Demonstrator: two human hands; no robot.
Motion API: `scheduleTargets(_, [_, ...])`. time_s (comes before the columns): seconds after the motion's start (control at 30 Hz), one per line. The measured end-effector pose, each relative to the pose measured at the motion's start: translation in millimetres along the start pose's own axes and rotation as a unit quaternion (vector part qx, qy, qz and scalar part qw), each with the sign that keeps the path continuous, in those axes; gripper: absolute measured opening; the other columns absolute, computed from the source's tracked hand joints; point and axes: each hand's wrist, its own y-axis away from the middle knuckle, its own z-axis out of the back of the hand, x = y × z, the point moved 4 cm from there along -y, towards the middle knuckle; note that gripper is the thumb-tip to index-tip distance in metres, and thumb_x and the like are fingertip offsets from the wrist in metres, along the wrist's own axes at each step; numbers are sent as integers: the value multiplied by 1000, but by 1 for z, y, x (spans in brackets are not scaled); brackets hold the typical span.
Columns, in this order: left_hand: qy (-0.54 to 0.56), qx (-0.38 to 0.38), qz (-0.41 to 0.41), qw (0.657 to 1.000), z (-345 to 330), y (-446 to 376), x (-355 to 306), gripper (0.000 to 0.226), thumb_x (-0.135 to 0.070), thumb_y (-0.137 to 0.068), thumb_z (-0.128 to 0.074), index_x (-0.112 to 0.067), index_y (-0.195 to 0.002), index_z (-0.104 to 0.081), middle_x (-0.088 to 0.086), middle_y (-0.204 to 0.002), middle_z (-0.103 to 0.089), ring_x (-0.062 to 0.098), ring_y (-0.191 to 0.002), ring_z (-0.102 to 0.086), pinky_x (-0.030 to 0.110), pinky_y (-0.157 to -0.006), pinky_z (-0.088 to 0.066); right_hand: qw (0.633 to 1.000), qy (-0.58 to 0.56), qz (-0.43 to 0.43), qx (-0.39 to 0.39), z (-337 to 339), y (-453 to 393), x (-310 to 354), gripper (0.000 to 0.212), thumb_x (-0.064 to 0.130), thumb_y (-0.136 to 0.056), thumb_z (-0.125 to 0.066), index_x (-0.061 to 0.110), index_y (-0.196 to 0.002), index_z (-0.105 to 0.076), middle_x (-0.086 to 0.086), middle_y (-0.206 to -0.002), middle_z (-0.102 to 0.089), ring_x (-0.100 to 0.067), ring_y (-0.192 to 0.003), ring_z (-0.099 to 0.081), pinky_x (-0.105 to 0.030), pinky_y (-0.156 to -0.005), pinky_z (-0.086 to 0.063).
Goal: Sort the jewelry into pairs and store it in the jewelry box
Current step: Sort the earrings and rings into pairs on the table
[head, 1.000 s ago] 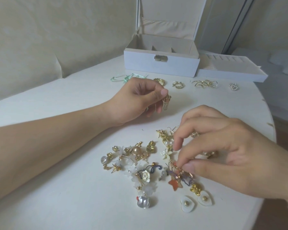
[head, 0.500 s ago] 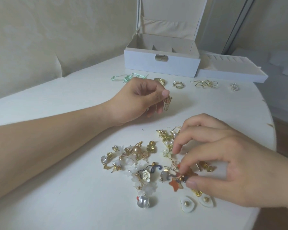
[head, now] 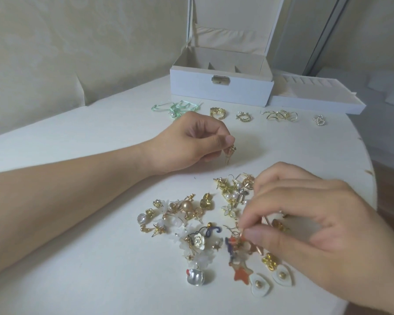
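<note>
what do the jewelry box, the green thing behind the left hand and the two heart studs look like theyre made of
Jewelry box: seemingly white leatherette or painted board, matte, with a pale fabric-like lining and a metal clasp. Green piece: looks like thin satin ribbon, soft loops with a slight sheen, plus a pearl-like bead. Heart studs: translucent white, possibly shell or resin, glossy, each with a gold-toned centre bead.

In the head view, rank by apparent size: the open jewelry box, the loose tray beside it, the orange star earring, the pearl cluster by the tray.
1. jewelry box
2. tray
3. orange star earring, though it lies nearer the camera
4. pearl cluster
</note>
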Motion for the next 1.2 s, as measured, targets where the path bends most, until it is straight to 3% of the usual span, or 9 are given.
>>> scheduleTargets(0.17, [-33,38,-13,999,-2,3,-1,20,-18,-88,-64,-11,-70,-65,-8,-54,-49,8,-50,-38,19,-52,-30,993,86,-73,-27,-4,1,-14,4,33,-80,-69,37,-79,-68,16,-79,-64,-13,-91,-58,-23,-71,-44])
scheduleTargets(0.27, [-61,98,-22,993,-4,7,-4,30,5,-83,-56,-17,-62,-59,-11,-54,-50,-1,-51,-41,11,-55,-35,990,127,-63,-18,-6,4,-16,5,37,-82,-62,36,-79,-67,22,-81,-62,-13,-92,-54,-24,-77,-42])
scheduleTargets(0.47, [-77,179,-36,980,-9,15,-7,24,17,-73,-52,-3,-60,-58,3,-55,-47,5,-51,-40,16,-55,-35,992,18,-123,-35,5,4,-20,9,44,-77,-61,36,-74,-65,13,-83,-66,-14,-96,-57,-17,-77,-40])
scheduleTargets(0.63, [-45,149,-80,985,-10,16,-13,7,-2,-86,-62,2,-84,-67,-5,-65,-57,-1,-59,-48,12,-64,-38,988,-41,-143,-49,14,1,-26,11,45,-71,-63,35,-73,-67,7,-80,-67,-13,-85,-57,-14,-76,-39])
scheduleTargets(0.7, [-16,127,-93,987,-11,16,-12,41,-34,-92,-64,5,-103,-66,-4,-72,-60,6,-63,-49,19,-65,-38,981,-55,-159,-99,18,-4,-31,11,43,-69,-68,33,-74,-69,6,-78,-67,-14,-77,-57,-20,-72,-42])
scheduleTargets(0.77, [-14,117,-97,988,-15,17,-12,53,-48,-92,-60,1,-111,-64,12,-75,-59,13,-64,-50,25,-64,-40,972,-52,-175,-148,18,-10,-35,7,36,-70,-70,31,-76,-71,5,-75,-67,-13,-70,-56,-20,-68,-44])
scheduleTargets(0.93, [-43,33,-106,993,-12,12,-8,9,-20,-87,-67,-14,-89,-73,10,-69,-63,15,-59,-51,31,-55,-40,972,8,-154,-178,10,-22,-41,6,25,-80,-72,28,-74,-71,10,-76,-67,-12,-78,-57,-9,-68,-38])
scheduleTargets(1.1, [56,-50,-55,996,2,4,-3,19,-10,-93,-53,-8,-76,-62,-11,-64,-60,1,-57,-49,9,-57,-39,963,34,-160,-214,38,-6,-58,11,29,-85,-64,36,-93,-69,11,-87,-66,-9,-81,-59,-19,-70,-45])
scheduleTargets(1.2, [79,-76,-28,994,6,0,1,21,-16,-93,-51,-8,-80,-65,-6,-62,-51,8,-55,-39,14,-51,-29,958,23,-189,-215,52,10,-71,25,14,-87,-69,38,-81,-69,8,-86,-67,-13,-75,-57,-27,-69,-46])
